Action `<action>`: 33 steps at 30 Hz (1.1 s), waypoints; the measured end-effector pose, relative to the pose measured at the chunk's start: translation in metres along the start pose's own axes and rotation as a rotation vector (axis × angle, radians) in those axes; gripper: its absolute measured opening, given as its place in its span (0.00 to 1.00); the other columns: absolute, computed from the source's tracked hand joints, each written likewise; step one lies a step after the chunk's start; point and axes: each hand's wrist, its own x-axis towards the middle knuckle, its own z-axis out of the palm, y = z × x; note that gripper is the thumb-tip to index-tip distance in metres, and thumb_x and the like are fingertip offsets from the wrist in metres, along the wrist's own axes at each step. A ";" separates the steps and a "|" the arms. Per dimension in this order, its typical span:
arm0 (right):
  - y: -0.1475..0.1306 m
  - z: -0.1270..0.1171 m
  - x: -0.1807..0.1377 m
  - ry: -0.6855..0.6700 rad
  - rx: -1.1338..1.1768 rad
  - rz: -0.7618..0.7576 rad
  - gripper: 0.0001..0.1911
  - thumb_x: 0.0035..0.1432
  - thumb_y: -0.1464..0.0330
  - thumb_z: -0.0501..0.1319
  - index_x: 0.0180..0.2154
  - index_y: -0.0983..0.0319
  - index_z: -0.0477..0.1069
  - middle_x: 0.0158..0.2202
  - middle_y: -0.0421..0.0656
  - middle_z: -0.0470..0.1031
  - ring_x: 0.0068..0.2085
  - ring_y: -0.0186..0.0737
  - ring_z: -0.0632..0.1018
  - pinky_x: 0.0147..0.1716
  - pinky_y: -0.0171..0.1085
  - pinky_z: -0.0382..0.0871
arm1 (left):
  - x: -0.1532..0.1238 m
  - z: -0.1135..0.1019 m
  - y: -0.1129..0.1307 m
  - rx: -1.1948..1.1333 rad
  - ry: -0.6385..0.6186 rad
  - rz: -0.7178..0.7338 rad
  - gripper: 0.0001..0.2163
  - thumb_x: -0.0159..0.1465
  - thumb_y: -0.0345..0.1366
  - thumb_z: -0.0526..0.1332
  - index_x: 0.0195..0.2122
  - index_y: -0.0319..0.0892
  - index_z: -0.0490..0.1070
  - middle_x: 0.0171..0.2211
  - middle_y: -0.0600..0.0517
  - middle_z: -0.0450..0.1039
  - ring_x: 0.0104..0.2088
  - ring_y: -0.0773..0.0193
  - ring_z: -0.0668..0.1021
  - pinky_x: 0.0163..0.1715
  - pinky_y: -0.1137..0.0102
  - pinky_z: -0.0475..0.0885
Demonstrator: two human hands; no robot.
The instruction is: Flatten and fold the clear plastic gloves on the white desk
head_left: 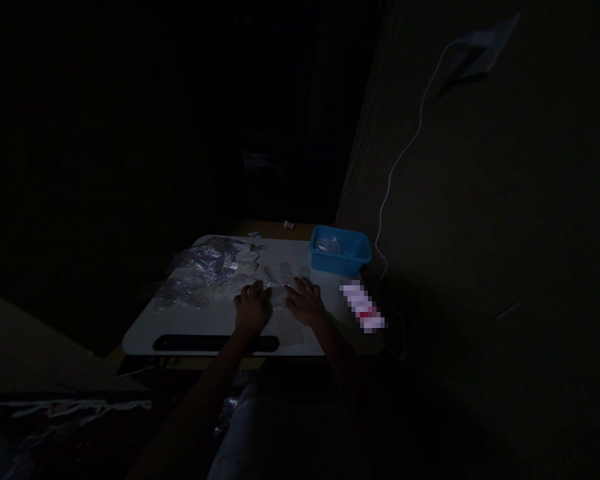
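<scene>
In dim light, my left hand and my right hand are over the middle of a white tabletop. A small, pale, see-through plastic piece stretches between them, close to the surface. The fingers of both hands are bent, and the inner fingers of each pinch one end of it. Whether it is a bag or a flat sheet is too dark to tell. Just beyond my fingers lie several grey, flat strips. Crumpled clear plastic is heaped left of my left hand, with pale flat pieces along its right side.
A blue basket at the back right holds a clear plastic packet. At the right edge lies a phone-like, pixelated item. A white cable hangs along the wall. A black slot runs along the near edge.
</scene>
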 end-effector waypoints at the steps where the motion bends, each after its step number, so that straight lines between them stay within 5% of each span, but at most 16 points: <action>1: 0.000 0.001 0.001 -0.005 -0.002 0.013 0.23 0.60 0.54 0.43 0.55 0.52 0.57 0.60 0.44 0.52 0.60 0.49 0.51 0.50 0.50 0.49 | 0.000 0.000 0.000 -0.005 -0.007 -0.008 0.18 0.58 0.36 0.51 0.51 0.49 0.64 0.57 0.47 0.56 0.53 0.48 0.57 0.45 0.54 0.57; 33: 0.000 0.006 0.001 0.039 0.024 0.056 0.26 0.60 0.54 0.43 0.57 0.56 0.54 0.60 0.47 0.53 0.60 0.49 0.51 0.51 0.49 0.47 | 0.000 -0.002 0.001 0.025 0.021 -0.056 0.16 0.58 0.36 0.52 0.48 0.50 0.66 0.54 0.47 0.58 0.51 0.48 0.58 0.44 0.54 0.57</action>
